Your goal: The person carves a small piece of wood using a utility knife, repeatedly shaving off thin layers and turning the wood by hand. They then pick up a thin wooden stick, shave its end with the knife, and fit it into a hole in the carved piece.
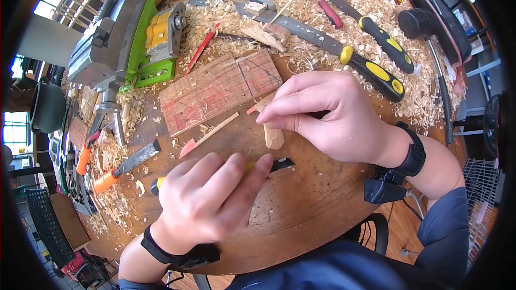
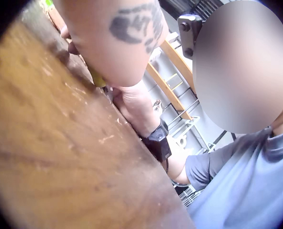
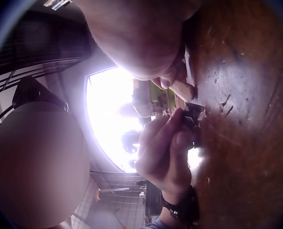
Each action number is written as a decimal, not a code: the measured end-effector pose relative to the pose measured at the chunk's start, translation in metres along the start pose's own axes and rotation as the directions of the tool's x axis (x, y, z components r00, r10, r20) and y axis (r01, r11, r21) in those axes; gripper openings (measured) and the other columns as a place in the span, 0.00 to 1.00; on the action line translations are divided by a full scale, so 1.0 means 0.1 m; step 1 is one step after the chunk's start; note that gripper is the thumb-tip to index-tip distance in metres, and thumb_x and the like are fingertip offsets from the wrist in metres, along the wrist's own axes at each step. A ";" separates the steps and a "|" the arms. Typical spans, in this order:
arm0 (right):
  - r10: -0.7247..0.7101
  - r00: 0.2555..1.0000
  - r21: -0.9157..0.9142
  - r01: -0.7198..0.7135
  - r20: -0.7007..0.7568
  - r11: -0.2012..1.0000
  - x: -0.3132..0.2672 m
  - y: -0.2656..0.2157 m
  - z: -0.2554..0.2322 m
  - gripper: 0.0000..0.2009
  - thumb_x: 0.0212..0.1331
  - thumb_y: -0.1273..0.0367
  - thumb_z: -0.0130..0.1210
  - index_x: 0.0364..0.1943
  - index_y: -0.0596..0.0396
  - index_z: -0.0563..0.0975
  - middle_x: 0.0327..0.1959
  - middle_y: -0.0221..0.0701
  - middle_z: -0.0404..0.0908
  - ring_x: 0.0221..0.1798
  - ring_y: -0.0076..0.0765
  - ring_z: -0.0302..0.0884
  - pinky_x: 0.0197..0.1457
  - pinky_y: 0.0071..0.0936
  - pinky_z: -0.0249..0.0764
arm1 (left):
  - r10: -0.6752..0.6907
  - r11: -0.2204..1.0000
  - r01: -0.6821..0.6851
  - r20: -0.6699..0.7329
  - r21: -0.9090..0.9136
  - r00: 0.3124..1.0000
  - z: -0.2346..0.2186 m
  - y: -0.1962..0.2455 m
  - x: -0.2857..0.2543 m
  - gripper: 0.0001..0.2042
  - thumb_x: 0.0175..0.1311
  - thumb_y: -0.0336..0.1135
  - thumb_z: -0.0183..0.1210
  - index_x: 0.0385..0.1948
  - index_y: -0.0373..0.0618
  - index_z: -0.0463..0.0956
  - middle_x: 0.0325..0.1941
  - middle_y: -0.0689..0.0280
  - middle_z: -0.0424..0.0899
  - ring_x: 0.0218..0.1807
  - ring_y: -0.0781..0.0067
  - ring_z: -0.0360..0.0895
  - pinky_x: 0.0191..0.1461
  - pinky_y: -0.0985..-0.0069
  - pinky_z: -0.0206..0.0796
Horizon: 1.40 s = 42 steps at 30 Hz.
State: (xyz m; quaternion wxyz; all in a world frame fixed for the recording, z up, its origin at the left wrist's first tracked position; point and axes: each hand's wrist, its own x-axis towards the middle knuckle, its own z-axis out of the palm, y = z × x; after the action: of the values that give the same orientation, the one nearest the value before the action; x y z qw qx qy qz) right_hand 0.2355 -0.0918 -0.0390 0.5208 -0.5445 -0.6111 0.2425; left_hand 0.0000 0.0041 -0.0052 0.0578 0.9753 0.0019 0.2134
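Observation:
In the head view the left hand (image 1: 201,198) grips a yellow and black utility knife (image 1: 281,164), its black tip pointing right, low over the table. The right hand (image 1: 336,115) pinches a small wooden piece (image 1: 274,137) between thumb and fingers; its rounded lower end hangs beneath the fingertips and a red end (image 1: 252,110) shows at their left. Just beyond the hands lie a thin red-tipped stick (image 1: 209,134) and a wooden board (image 1: 207,94) with red marks and dark lines. In the right wrist view, the left hand (image 3: 160,152) is close to the right fingers.
A green and grey vise (image 1: 142,37) stands at the back left. Files with yellow-black handles (image 1: 376,75) lie at the back right among wood shavings (image 1: 371,8). An orange-handled chisel (image 1: 129,166) lies left of the left hand. A red pencil (image 1: 201,51) rests behind the board.

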 end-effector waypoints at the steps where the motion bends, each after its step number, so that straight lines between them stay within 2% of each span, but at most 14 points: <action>1: -0.001 1.000 0.002 0.001 0.002 1.000 0.00 0.00 0.00 0.05 0.63 0.75 0.71 0.40 0.52 0.93 0.37 0.33 0.92 0.37 0.37 0.90 0.41 0.30 0.83 | -0.002 1.000 0.002 0.001 0.002 1.000 0.00 -0.01 -0.01 0.19 0.50 0.31 0.75 0.47 0.44 0.94 0.34 0.65 0.80 0.27 0.70 0.78 0.28 0.71 0.69; 4: -0.022 1.000 0.003 0.022 -0.002 1.000 0.00 0.01 -0.01 0.05 0.63 0.75 0.71 0.41 0.52 0.93 0.37 0.34 0.92 0.37 0.37 0.90 0.41 0.29 0.83 | 0.003 1.000 -0.002 -0.038 0.030 0.999 0.00 -0.06 -0.01 0.18 0.51 0.30 0.75 0.48 0.43 0.93 0.35 0.62 0.80 0.27 0.69 0.79 0.28 0.71 0.70; 6: 0.015 1.000 0.004 -0.015 0.019 1.000 0.00 -0.01 -0.02 0.05 0.62 0.75 0.71 0.41 0.53 0.93 0.37 0.34 0.92 0.36 0.37 0.89 0.41 0.29 0.83 | -0.091 0.996 0.092 -0.099 0.003 0.991 0.00 -0.07 -0.01 0.19 0.52 0.28 0.76 0.49 0.40 0.93 0.35 0.60 0.81 0.28 0.67 0.80 0.30 0.71 0.71; 7: 0.013 1.000 0.004 -0.013 0.018 1.000 0.00 0.00 -0.01 0.05 0.62 0.75 0.71 0.41 0.53 0.93 0.37 0.34 0.92 0.36 0.37 0.89 0.41 0.29 0.83 | -0.090 0.996 0.091 -0.099 0.004 0.991 0.01 -0.09 -0.01 0.19 0.52 0.28 0.76 0.49 0.40 0.93 0.35 0.60 0.81 0.28 0.67 0.80 0.30 0.71 0.71; 9: 0.001 1.000 0.027 -0.001 0.011 1.000 0.00 0.02 -0.01 0.05 0.62 0.75 0.71 0.41 0.53 0.93 0.37 0.35 0.92 0.36 0.37 0.90 0.40 0.29 0.83 | -0.076 0.995 0.087 -0.174 0.057 0.982 0.04 -0.13 0.00 0.20 0.48 0.29 0.76 0.48 0.44 0.94 0.36 0.63 0.80 0.27 0.72 0.78 0.26 0.73 0.71; 20: 0.013 1.000 0.027 -0.013 -0.001 1.000 0.00 0.01 0.00 0.05 0.63 0.75 0.71 0.40 0.54 0.92 0.36 0.35 0.92 0.35 0.38 0.90 0.40 0.29 0.83 | -0.094 0.992 0.107 -0.168 0.066 0.981 0.05 -0.13 0.00 0.20 0.50 0.28 0.76 0.49 0.43 0.93 0.36 0.62 0.80 0.27 0.71 0.79 0.27 0.73 0.71; 32: 0.003 1.000 0.005 -0.003 -0.002 1.000 0.00 0.00 0.00 0.05 0.63 0.75 0.71 0.40 0.53 0.93 0.37 0.34 0.93 0.36 0.36 0.90 0.40 0.28 0.83 | -0.053 0.998 0.056 -0.120 0.027 0.991 0.04 -0.17 -0.01 0.22 0.49 0.26 0.75 0.50 0.41 0.92 0.37 0.64 0.81 0.24 0.72 0.75 0.24 0.72 0.67; 34: 0.007 1.000 0.008 -0.007 0.000 1.000 0.00 0.00 0.00 0.05 0.63 0.75 0.71 0.40 0.53 0.93 0.37 0.34 0.93 0.36 0.36 0.90 0.40 0.28 0.83 | -0.090 0.996 0.091 -0.040 0.014 0.995 -0.02 -0.13 0.01 0.20 0.51 0.26 0.75 0.50 0.37 0.92 0.37 0.59 0.82 0.30 0.63 0.81 0.31 0.69 0.72; 35: 0.018 1.000 0.017 -0.018 0.002 1.000 -0.01 -0.01 0.00 0.05 0.63 0.75 0.71 0.40 0.53 0.93 0.37 0.34 0.93 0.36 0.36 0.90 0.40 0.28 0.83 | -0.091 0.996 0.091 -0.040 0.014 0.995 0.00 -0.14 0.01 0.20 0.51 0.26 0.75 0.50 0.37 0.92 0.37 0.59 0.82 0.30 0.63 0.81 0.31 0.69 0.72; 37: 0.029 1.000 0.024 -0.029 0.004 0.999 -0.01 0.00 0.00 0.05 0.63 0.75 0.71 0.40 0.53 0.93 0.37 0.34 0.92 0.36 0.36 0.90 0.40 0.29 0.83 | 0.016 0.998 -0.011 -0.082 0.063 0.996 0.04 -0.15 0.03 0.17 0.50 0.27 0.76 0.45 0.43 0.93 0.35 0.67 0.81 0.24 0.75 0.74 0.22 0.74 0.65; 38: 0.019 1.000 0.036 -0.019 -0.004 0.999 0.00 0.01 0.00 0.05 0.63 0.76 0.71 0.40 0.53 0.93 0.37 0.34 0.92 0.36 0.36 0.90 0.40 0.29 0.82 | 0.016 0.998 -0.011 -0.083 0.063 0.996 0.03 -0.11 0.03 0.17 0.50 0.27 0.76 0.45 0.43 0.93 0.35 0.67 0.81 0.24 0.75 0.74 0.22 0.74 0.65; 40: 0.011 1.000 0.048 -0.010 -0.013 0.999 0.00 0.01 0.00 0.05 0.63 0.76 0.71 0.40 0.54 0.93 0.37 0.34 0.92 0.37 0.36 0.90 0.41 0.29 0.82 | 0.001 1.000 -0.002 0.018 0.009 1.000 -0.03 0.00 0.01 0.19 0.50 0.31 0.77 0.48 0.41 0.93 0.35 0.62 0.81 0.27 0.68 0.78 0.26 0.70 0.66; 42: 0.010 1.000 0.030 -0.010 -0.007 1.000 0.00 0.01 -0.01 0.05 0.62 0.76 0.71 0.40 0.54 0.92 0.37 0.34 0.92 0.37 0.37 0.89 0.41 0.30 0.82 | -0.005 1.000 0.005 0.010 -0.004 1.000 -0.03 0.00 0.00 0.19 0.50 0.31 0.77 0.48 0.41 0.93 0.35 0.62 0.81 0.27 0.68 0.78 0.27 0.71 0.67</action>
State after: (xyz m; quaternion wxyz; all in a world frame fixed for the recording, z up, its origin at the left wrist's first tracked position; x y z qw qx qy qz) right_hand 0.2362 -0.0918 -0.0393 0.5297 -0.5405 -0.6031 0.2521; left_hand -0.0010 0.0050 -0.0021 0.0605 0.9761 0.0038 0.2085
